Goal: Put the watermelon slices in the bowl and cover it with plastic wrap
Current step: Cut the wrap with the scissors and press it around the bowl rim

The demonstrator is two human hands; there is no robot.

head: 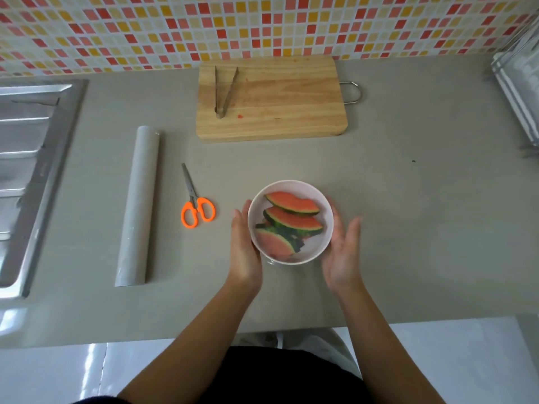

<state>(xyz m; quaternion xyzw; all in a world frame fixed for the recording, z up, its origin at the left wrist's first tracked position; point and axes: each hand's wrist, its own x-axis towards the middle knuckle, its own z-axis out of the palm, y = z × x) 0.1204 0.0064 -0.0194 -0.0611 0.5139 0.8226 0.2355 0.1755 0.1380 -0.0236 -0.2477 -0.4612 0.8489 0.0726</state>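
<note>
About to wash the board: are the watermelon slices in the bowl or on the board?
In the bowl: the slices lie stacked inside it, and the board holds only tongs and a red speck.

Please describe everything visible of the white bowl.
The bowl is round and white, upright on the grey counter, nearer than the cutting board. Three watermelon slices lie inside, under a faint sheen that may be wrap. The left hand touches its left side; the right hand is open at its right.
</note>
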